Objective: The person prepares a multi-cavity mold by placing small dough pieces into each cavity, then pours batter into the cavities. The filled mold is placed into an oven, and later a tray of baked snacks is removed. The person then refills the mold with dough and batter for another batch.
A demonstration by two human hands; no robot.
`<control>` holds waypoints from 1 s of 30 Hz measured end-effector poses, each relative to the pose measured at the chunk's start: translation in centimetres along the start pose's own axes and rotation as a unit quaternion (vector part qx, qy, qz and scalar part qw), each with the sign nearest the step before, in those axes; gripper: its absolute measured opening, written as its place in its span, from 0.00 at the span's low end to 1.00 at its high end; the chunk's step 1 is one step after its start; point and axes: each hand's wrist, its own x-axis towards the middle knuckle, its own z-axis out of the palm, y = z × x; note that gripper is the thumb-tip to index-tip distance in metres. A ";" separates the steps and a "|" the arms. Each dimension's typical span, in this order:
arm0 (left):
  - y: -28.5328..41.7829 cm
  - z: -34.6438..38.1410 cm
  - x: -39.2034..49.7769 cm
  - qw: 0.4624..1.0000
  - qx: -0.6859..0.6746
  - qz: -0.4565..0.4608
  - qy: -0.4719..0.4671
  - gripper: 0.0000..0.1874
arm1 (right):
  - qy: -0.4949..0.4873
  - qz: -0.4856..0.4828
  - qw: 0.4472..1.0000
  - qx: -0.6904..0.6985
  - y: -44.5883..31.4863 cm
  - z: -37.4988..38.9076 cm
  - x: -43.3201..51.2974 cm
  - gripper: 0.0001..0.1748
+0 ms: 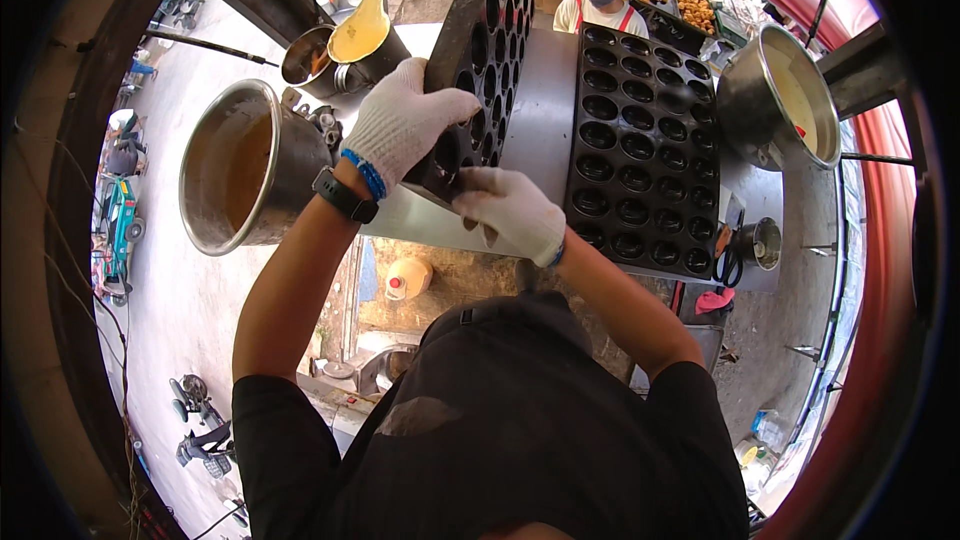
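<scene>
My left hand [409, 116], in a white knit glove, grips the edge of a dark metal baking mould [491, 52] with oval hollows, which stands tilted up on its side. My right hand [517, 214], gloved too, is at the near lower corner of that mould; its fingers are partly blurred, so its hold is unclear. A second mould [637, 142] with rows of oval hollows lies flat on the metal worktop [544, 101], to the right of the tilted one. The hollows of the flat mould look dark and shiny.
Left stands a large steel pot [274, 165] with brown residue; behind it are a pitcher with yellow batter [364, 34] and a small metal pot [307, 64]. Right are a pot of pale batter [787, 97], black-handled scissors [729, 262] and a small metal cup [763, 244]. A masked person [600, 4] is across the worktop.
</scene>
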 end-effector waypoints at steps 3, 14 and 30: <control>0.6 0.3 -0.3 1.000 -0.011 -0.008 -0.001 0.31 | 0.062 -0.017 0.998 -0.018 3.0 1.4 0.5 0.32; 0.1 0.1 -0.1 1.000 -0.025 0.001 0.009 0.29 | 0.099 -0.139 0.948 -0.270 5.8 1.4 1.6 0.29; -0.7 -0.6 0.1 0.999 0.034 0.020 0.020 0.29 | 0.098 -0.157 0.894 -0.407 6.9 0.3 3.2 0.27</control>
